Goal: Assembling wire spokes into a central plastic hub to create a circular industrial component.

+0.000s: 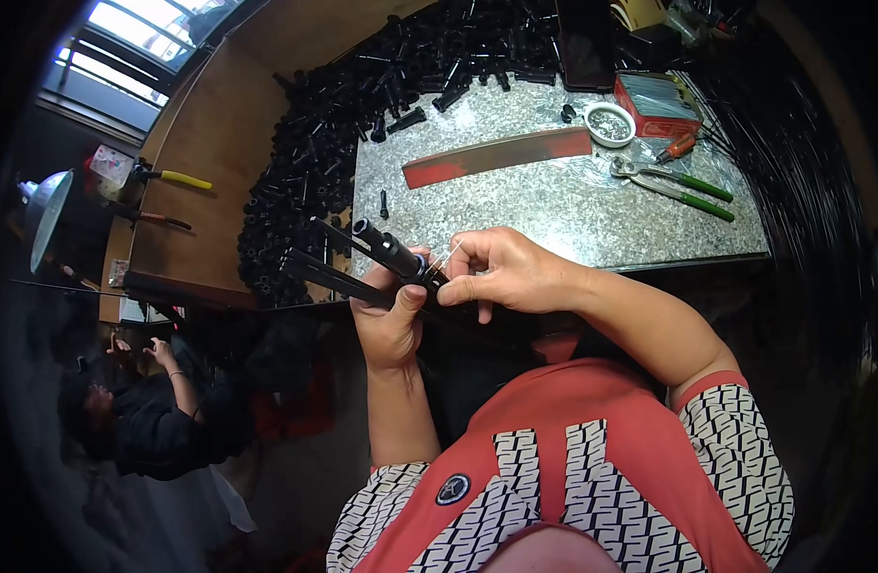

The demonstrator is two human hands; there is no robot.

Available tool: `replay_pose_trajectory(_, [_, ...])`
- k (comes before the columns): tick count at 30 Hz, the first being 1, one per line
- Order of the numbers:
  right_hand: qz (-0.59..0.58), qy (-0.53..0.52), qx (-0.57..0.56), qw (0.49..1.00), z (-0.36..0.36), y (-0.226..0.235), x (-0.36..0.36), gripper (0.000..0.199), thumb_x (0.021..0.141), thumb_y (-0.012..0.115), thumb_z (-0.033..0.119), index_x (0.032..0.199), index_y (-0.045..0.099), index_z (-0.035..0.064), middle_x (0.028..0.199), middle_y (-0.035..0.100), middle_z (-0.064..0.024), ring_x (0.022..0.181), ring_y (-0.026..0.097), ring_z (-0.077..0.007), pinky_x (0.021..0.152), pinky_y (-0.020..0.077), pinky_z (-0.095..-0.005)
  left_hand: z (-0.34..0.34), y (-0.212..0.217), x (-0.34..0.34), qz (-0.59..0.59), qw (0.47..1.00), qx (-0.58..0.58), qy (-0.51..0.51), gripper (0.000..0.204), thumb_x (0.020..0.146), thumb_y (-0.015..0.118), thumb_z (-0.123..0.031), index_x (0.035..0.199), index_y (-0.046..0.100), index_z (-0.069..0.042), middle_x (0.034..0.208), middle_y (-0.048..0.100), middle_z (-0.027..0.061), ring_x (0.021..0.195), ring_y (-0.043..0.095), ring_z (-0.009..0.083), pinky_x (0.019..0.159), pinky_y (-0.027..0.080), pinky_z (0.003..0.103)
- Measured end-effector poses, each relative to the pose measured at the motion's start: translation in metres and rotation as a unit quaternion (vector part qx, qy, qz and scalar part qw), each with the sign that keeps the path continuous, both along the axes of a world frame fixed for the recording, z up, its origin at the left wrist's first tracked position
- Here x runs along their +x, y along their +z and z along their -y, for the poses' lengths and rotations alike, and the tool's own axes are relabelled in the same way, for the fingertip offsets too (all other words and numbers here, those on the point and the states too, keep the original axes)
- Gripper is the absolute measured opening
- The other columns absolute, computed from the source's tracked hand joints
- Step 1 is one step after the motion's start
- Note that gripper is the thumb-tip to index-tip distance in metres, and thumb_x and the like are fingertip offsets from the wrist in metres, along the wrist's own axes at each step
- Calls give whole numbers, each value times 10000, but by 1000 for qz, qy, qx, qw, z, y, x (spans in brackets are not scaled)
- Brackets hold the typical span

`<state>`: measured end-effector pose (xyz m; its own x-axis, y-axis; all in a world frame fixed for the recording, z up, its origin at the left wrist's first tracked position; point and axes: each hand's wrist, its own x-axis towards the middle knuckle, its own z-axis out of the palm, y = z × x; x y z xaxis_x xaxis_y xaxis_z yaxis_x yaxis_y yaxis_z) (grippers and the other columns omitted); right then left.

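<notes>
My left hand [391, 325] is closed around what looks like a black umbrella frame [348, 279]. Several thin dark ribs of it reach out to the upper left, beside a thicker black tube [389, 250]. At the near end of that tube, my right hand [511, 272] has thumb and forefinger pinched together. A thin pale wire [452, 254] sticks out between its fingers. The fingers hide where the wire meets the frame. Both hands are just off the near edge of the speckled stone worktop [515, 224].
A heap of black tubular parts [391, 76] covers the worktop's back and left. A red-grey strip [496, 159], white bowl [609, 124], green-handled pliers [673, 186], orange-handled screwdriver [678, 146] and red box [659, 105] lie on it. Long black rods [792, 162] stand right. Another person [162, 411] works at left.
</notes>
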<state>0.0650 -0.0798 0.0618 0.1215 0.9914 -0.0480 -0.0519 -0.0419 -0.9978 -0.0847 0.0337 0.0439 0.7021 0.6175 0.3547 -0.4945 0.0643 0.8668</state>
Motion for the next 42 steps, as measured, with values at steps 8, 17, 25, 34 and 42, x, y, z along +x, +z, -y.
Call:
replay_pose_trajectory(8, [-55,-15,28,998,-3,-7,-1,299,834,737,230,740,531,34,662,552,-26,507,582,-104,425,444,-216,-7,-4,-1,-26,998,47,-28,455,839,729,-230,1158,576,57,1079,613,116,941,643,230,852,530,360])
replay_pose_trajectory(17, [-61,9,5,998,-10,3,5,253,841,725,195,789,549,21,725,575,-33,523,569,-104,457,456,-221,1,-5,10,30,999,16,40,480,863,691,-110,1270,483,38,1055,632,155,929,642,223,847,529,369])
replay_pose_trajectory(25, [191,-197,188,943,-39,-2,-24,249,791,725,155,710,551,-5,684,618,-147,640,630,-261,578,478,-343,28,3,29,-38,925,210,313,522,916,575,-32,1360,304,13,1123,487,88,994,490,134,905,414,285])
replay_pose_trajectory(34, [224,-172,231,931,-41,-10,-43,169,832,647,88,751,550,-24,714,606,-151,648,611,-273,589,473,-354,13,13,-3,-139,941,145,271,416,913,534,-9,1275,341,60,1070,479,107,968,500,163,889,426,305])
replay_pose_trajectory(42, [201,-123,166,957,-35,-9,-35,149,842,656,101,829,591,-33,832,653,-140,750,647,-235,652,494,-317,8,19,-9,-162,951,144,220,320,917,539,-12,1192,381,33,1032,472,96,936,488,151,868,431,303])
